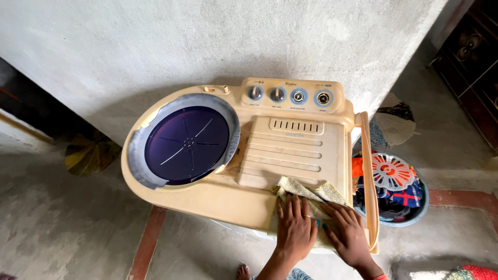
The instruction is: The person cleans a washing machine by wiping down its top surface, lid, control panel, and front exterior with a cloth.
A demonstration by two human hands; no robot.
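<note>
Your foot shows at the bottom edge, on the concrete floor. Just above it, both your hands lie flat on a cloth, fingers spread and extended, palms down, gripping nothing. Left hand is on the cloth's near middle; right hand is just beside it on the right, angled inward, fingertips close to the left hand's. The cloth is pale yellowish, crumpled, and sits on the near right corner of the washer, with its lower part draped over the front edge. The washer is a beige twin-tub type, seen from above. The right tub's ribbed lid is closed, and the cloth's far edge touches it. The left tub has a round dark lid with a grey rim, also closed. Along the washer's far edge is a panel with four knobs in a row. Right of the washer, just beside your right hand, is a tub filled with coloured clothes, with a round white-and-orange perforated disc on top. A mat lies on the floor beyond the tub. A rough grey wall stands behind the washer. A dark yellowish object sits on the floor at far left, too unclear to tell what it is.
</note>
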